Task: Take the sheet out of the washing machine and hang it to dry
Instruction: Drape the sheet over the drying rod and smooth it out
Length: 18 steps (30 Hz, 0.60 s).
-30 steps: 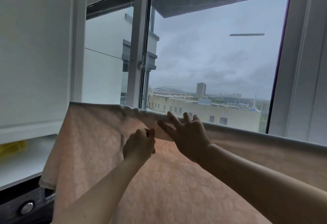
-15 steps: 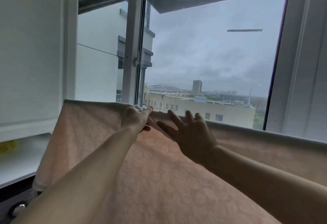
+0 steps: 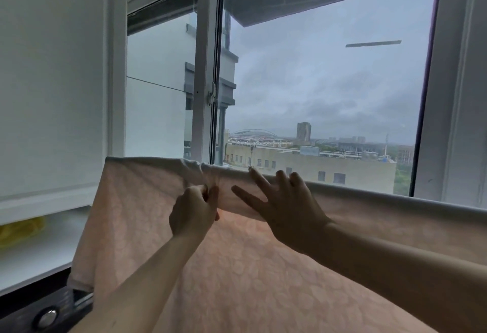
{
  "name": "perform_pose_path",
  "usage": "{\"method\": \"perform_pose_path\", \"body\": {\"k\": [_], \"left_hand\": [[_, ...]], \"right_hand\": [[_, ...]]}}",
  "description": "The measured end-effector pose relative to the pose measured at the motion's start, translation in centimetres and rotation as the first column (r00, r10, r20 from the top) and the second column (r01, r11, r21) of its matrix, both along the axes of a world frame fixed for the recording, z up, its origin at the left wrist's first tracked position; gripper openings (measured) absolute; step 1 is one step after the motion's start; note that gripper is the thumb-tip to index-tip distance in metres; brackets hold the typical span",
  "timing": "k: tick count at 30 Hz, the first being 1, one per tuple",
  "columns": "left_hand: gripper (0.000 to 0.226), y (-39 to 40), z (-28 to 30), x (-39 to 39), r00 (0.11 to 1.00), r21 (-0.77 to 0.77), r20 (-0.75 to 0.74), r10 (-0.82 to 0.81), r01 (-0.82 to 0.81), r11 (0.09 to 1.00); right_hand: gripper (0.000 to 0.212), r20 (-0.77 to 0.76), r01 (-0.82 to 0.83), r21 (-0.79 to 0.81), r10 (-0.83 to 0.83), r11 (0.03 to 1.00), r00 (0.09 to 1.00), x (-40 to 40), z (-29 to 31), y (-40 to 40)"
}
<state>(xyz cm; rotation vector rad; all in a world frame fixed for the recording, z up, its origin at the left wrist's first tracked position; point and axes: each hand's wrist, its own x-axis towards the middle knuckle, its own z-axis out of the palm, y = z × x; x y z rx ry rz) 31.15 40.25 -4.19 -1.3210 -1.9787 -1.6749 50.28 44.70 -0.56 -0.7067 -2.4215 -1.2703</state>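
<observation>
Left hand (image 3: 193,213) pinches the hung pink sheet (image 3: 147,214) (no readable writing), right hand (image 3: 287,211) spread flat on it.

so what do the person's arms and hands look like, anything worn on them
Both forearms are bare as far as the picture shows: no sleeve, glove or watch in view. The left hand and the right hand show no ring or bracelet that I can make out. They look dim against the bright window, so small details could be missed.

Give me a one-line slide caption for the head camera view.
Left hand pinches the pale pink patterned sheet draped before the window while the right hand lies open on it.
</observation>
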Motion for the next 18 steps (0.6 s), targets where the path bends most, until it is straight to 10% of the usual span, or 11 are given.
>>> {"method": "perform_pose_path", "body": {"k": [18], "left_hand": [[0.044, 0.9, 1.6, -1.6, 0.995, 0.046, 0.098, 0.029, -0.034, 0.998]], "right_hand": [[0.066, -0.027, 0.025, -0.043, -0.026, 0.999, 0.999, -5.2, 1.0, -0.4]]}}
